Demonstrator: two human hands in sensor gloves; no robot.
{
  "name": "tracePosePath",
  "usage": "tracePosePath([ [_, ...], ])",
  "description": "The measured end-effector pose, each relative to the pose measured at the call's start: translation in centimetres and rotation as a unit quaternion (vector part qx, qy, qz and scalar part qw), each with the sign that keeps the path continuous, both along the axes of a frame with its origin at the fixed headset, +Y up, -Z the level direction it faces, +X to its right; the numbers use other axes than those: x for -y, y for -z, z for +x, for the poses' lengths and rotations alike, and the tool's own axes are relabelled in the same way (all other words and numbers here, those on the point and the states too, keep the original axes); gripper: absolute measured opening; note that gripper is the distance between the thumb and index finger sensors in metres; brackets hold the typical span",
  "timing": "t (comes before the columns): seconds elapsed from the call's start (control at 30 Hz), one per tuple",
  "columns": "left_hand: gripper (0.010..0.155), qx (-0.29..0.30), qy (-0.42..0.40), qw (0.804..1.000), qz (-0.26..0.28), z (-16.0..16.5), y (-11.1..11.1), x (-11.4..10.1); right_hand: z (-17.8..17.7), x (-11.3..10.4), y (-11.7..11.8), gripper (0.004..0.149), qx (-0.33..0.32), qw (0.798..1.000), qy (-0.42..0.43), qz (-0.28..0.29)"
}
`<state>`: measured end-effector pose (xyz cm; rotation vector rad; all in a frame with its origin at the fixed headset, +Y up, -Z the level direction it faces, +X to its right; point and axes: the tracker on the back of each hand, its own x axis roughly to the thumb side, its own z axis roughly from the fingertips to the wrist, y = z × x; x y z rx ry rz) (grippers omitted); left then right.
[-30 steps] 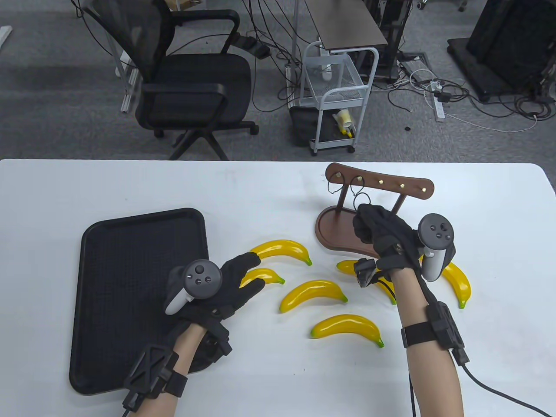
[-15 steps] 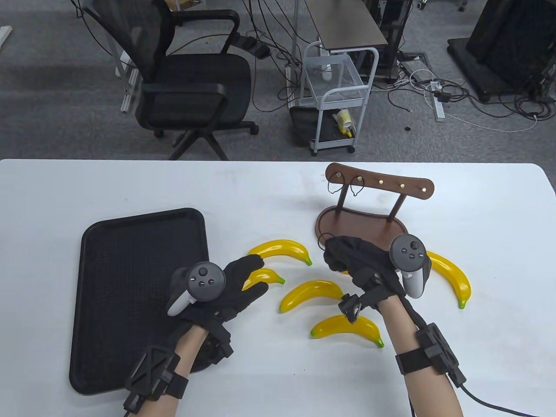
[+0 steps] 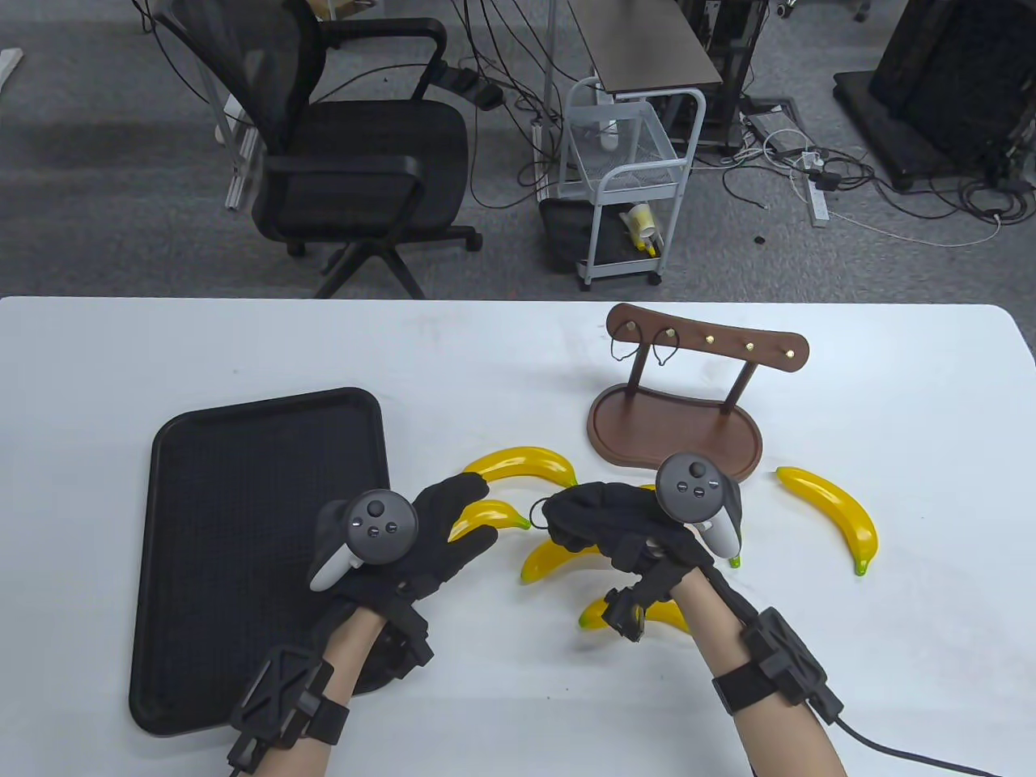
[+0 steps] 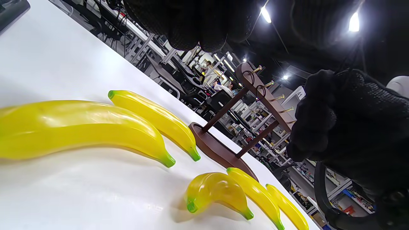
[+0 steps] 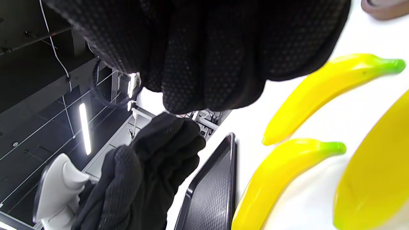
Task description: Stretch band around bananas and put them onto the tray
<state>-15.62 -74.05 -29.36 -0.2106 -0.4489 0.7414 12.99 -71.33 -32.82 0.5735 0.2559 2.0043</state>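
Observation:
Several yellow bananas lie on the white table: one (image 3: 524, 464) beside the tray, a short one (image 3: 494, 513) under my left fingers, and one (image 3: 834, 511) off to the right. My left hand (image 3: 465, 510) hovers open with straight fingers over the short banana (image 4: 80, 127). My right hand (image 3: 566, 518) is curled and pinches a thin black band (image 3: 536, 511), whose loop (image 5: 105, 89) hangs from the fingers. It covers part of the middle banana (image 3: 550, 560) and the near one (image 3: 599, 615). The black tray (image 3: 243, 453) lies at the left, holding no bananas.
A brown wooden rack (image 3: 676, 425) stands behind the bananas, with two more bands (image 3: 622, 350) hanging on its brass hooks. The table's far edge borders an office chair (image 3: 348, 154) and a small white cart (image 3: 627, 178) on the floor.
My right hand has come away from the rack with a band, moving left and nearer, and now hangs over the middle bananas close to my left hand. The left hand has barely moved.

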Motion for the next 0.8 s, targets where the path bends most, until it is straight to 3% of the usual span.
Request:
tracePosePath([
  [0.8, 0.077, 0.018, 0.052, 0.998, 0.014, 1.7, -0.6, 0.6, -3.0, 2.6, -0.6, 0.035, -0.092, 0.993, -0.046, -0.052],
])
